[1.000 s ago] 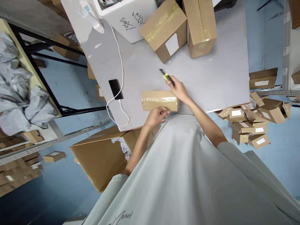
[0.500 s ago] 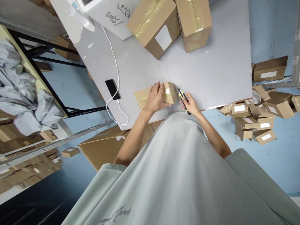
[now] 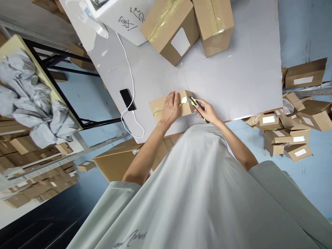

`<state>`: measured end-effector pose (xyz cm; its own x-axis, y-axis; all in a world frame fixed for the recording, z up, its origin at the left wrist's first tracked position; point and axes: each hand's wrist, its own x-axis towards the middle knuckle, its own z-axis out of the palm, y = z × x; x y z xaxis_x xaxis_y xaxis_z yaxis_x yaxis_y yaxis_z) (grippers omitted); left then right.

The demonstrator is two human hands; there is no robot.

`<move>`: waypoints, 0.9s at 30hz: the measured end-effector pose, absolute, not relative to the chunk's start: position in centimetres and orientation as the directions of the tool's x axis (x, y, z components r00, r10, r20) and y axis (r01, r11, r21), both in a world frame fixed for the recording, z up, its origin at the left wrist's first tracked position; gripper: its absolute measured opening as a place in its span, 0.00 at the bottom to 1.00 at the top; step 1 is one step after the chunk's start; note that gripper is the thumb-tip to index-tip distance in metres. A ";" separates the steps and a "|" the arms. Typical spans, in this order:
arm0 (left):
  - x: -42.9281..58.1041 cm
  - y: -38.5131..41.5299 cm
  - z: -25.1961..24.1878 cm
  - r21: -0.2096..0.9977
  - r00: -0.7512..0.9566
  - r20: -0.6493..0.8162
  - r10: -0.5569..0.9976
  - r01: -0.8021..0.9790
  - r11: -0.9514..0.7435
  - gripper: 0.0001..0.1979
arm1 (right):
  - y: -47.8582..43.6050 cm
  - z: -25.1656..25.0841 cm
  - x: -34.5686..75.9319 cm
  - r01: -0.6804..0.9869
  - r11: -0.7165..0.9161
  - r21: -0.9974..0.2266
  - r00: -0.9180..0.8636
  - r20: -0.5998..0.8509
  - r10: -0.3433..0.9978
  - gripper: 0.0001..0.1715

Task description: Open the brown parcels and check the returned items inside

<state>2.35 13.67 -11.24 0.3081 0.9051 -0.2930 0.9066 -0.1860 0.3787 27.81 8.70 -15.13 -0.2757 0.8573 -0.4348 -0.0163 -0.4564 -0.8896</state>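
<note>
A small taped cardboard box (image 3: pixel 186 110) lies at the near edge of the grey table (image 3: pixel 249 76). My left hand (image 3: pixel 170 110) rests across its top, fingers stretched out side by side and the palm down. In my right hand (image 3: pixel 208 112) is a black and yellow utility knife (image 3: pixel 192 101), wrapped by the fingers. The knife's front end is at the box's right end, by the shiny tape; whether the blade cuts into it is too small to tell.
Two larger taped boxes, one box (image 3: pixel 171 31) beside another box (image 3: pixel 215 29), stand at the table's far side. A phone (image 3: pixel 127 99) with a white cable (image 3: pixel 131 74) lies left. Cardboard boxes (image 3: pixel 287 135) pile up on the right; grey plastic bags (image 3: pixel 38 100) fill the left.
My right hand has brought the knife leftward and up, from beside the box to its right end. The left hand's fingers have drawn together on the box. The view has shifted slightly.
</note>
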 end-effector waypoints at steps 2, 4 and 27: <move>2.7 13.1 -11.8 0.391 0.285 -0.277 0.918 0.906 -0.164 0.41 | 8.7 -15.2 27.7 -0.012 -0.452 -0.892 -0.283 -0.431 0.857 0.33; 2.8 12.7 -12.1 0.401 0.274 -0.270 0.923 0.904 -0.151 0.41 | 8.7 -15.3 27.6 -0.008 -0.453 -0.892 -0.280 -0.433 0.857 0.35; 1.0 12.0 -15.7 0.510 0.319 -0.088 0.944 0.828 -0.232 0.42 | 8.4 -16.3 27.3 -0.023 -0.429 -0.903 -0.268 -0.408 0.873 0.41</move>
<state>0.95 12.04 -15.65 0.3188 0.9437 -0.0881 0.8285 -0.2323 0.5096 27.32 8.41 -16.33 -0.2679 0.8730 -0.4076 -0.0232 -0.4288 -0.9031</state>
